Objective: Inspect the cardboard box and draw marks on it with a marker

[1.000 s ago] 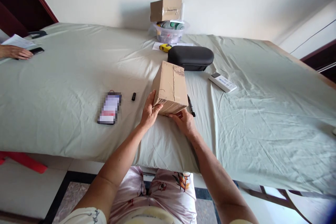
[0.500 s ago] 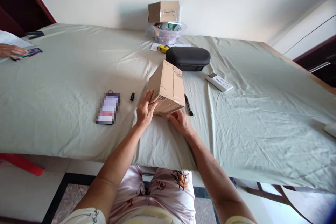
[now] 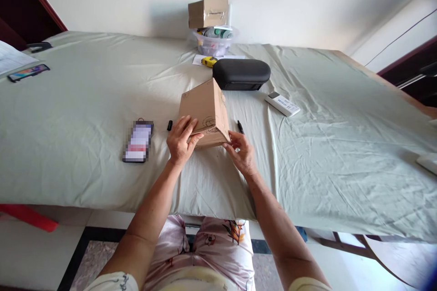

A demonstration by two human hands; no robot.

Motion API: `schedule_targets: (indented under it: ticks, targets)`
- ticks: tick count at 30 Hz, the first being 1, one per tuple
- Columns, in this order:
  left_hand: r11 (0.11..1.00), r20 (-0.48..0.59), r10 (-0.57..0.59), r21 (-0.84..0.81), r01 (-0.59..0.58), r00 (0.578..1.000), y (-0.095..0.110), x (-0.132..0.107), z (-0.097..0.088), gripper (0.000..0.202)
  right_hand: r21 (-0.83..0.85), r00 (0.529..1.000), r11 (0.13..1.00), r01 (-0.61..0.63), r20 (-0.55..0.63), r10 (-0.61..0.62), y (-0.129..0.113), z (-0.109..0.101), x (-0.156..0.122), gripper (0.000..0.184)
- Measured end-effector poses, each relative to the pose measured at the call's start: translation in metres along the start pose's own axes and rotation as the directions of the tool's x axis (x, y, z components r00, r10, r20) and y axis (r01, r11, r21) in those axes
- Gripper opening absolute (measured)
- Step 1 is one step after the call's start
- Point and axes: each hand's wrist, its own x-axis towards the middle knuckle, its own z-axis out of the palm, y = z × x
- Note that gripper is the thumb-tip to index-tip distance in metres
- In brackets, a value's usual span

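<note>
A brown cardboard box stands tilted on one edge on the pale green cloth of the table. My left hand lies against its near left face with the fingers wrapped onto it. My right hand grips the box's lower right corner. A black marker lies just right of the box, partly hidden by it. Its black cap rests left of the box.
A phone lies left of my hands. Behind the box are a black case, a white remote, a yellow tape measure and a plastic tub carrying a second box. Another phone and paper lie far left.
I have rolled the box to the left, up onto an edge, so a different face shows. The other person's hand at the far left has gone from view.
</note>
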Motion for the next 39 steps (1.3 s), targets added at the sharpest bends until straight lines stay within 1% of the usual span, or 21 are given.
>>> schedule_targets:
  ticks: [4,6,8,10,13,14,16,17,18,21,24,27,31,36,39]
  targets:
    - [0.999,-0.008,0.052,-0.004,-0.052,0.999,-0.001,0.001,-0.002,0.035,-0.14,0.998,0.988,0.065,0.02,-0.063,0.002,-0.003,0.002,0.036]
    - [0.999,-0.007,0.048,-0.018,-0.049,0.999,0.0,0.001,-0.002,0.029,-0.184,0.992,0.976,0.119,0.052,-0.112,0.002,-0.003,0.002,0.031]
    - [0.999,0.011,0.033,-0.024,-0.032,0.999,0.003,0.0,-0.001,0.024,-0.176,0.984,0.973,0.15,0.117,-0.131,0.0,-0.002,0.001,0.035]
    - [1.0,0.047,0.019,-0.024,-0.018,0.999,0.006,-0.002,0.001,0.022,-0.137,0.983,0.983,0.122,0.156,-0.101,-0.002,-0.001,0.0,0.038]
    - [0.999,0.072,0.013,-0.046,-0.009,0.997,0.01,-0.004,0.004,0.021,-0.081,0.994,0.997,0.006,0.107,0.003,-0.004,-0.001,-0.002,0.039]
    - [0.998,0.068,0.015,-0.061,-0.011,0.998,0.012,-0.004,0.004,0.021,-0.068,0.996,0.997,-0.031,0.084,0.037,-0.005,-0.002,-0.002,0.044]
    - [0.995,0.063,0.019,-0.095,-0.012,0.998,0.014,-0.005,0.005,0.021,-0.061,0.996,0.996,-0.067,0.049,0.07,-0.007,-0.004,-0.003,0.062]
    - [0.994,0.072,0.015,-0.106,-0.007,0.997,0.015,-0.006,0.005,0.022,-0.065,0.997,0.996,-0.063,0.038,0.066,-0.009,-0.005,-0.003,0.069]
    - [0.994,0.088,0.007,-0.111,0.003,0.996,0.016,-0.006,0.005,0.023,-0.073,0.998,0.996,-0.047,0.028,0.049,-0.01,-0.005,-0.003,0.072]
    - [0.993,0.139,-0.023,-0.115,0.039,0.99,0.018,-0.008,0.005,0.027,-0.107,0.999,0.994,0.034,0.002,-0.034,-0.014,-0.003,-0.002,0.065]
    - [0.987,0.142,-0.03,-0.154,0.052,0.989,0.02,-0.008,0.006,0.026,-0.114,0.998,0.991,0.068,-0.01,-0.069,-0.018,-0.001,-0.001,0.061]
    - [0.986,0.117,-0.022,-0.159,0.04,0.993,0.022,-0.008,0.006,0.025,-0.083,0.998,0.994,0.067,-0.013,-0.068,-0.019,0.001,0.0,0.06]
    - [0.987,0.048,0.011,-0.163,-0.003,0.999,0.025,-0.007,0.007,0.022,-0.042,0.998,0.998,0.049,-0.033,-0.05,-0.02,0.003,-0.002,0.056]
    - [0.988,0.101,-0.039,-0.144,0.054,0.994,0.025,-0.008,0.008,0.031,-0.037,0.998,0.999,0.008,-0.06,-0.011,-0.021,0.007,-0.003,0.054]
    - [0.987,0.09,-0.04,-0.15,0.054,0.995,0.025,-0.009,0.007,0.031,-0.018,0.997,1.0,0.0,-0.075,-0.002,-0.02,0.01,-0.001,0.055]
